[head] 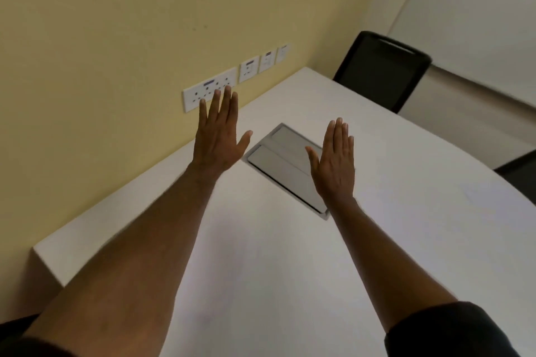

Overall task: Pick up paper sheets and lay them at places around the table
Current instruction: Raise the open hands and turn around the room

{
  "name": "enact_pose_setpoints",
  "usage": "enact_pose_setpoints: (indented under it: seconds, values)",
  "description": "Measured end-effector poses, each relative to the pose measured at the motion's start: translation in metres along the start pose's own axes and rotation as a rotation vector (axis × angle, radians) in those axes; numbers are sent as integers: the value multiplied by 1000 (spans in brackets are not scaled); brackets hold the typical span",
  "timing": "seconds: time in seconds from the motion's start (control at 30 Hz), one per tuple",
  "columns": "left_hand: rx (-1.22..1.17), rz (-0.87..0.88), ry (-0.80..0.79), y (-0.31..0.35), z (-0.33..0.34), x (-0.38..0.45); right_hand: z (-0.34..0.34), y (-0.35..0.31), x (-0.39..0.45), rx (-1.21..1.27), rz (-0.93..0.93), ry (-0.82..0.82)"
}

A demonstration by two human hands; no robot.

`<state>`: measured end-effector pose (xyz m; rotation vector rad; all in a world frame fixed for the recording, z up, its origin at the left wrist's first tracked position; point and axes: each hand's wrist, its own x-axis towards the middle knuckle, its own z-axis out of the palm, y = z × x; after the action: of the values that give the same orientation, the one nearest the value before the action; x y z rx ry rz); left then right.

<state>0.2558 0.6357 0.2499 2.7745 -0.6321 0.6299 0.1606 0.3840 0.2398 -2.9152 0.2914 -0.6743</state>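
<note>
Both hands, left (218, 136) and right (335, 164), stretch forward flat, fingers spread, empty.

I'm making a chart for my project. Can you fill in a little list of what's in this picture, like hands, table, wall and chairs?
left hand: open, flat, fingers spread, holding nothing
right hand: open, flat, holding nothing
table: white
hatch: grey, set in the table, shut
paper: none in view
wall: yellow, with a row of sockets
chairs: one black chair at the far end, part of another at the right edge
</note>
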Motion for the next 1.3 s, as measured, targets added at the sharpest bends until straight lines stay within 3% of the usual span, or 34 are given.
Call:
enact_pose_setpoints:
  seconds: [0.13,0.3,0.4,0.7,0.93,1.3]
  values:
    - [12,113,3,37,-15,34,-39,32,7,-77,85,54]
    - [-154,340,48,105,-27,49,-80,77,-24,-150,279,102]
    - [-221,418,43,165,-31,48,-115,108,-53,-173,420,144]
    - [-271,671,32,371,-71,10,-264,217,-179,-382,597,262]
    - [-414,884,70,532,-154,-88,-397,280,-344,-551,732,303]
    - [-594,1171,133,771,-288,-337,-582,321,-639,-753,906,358]
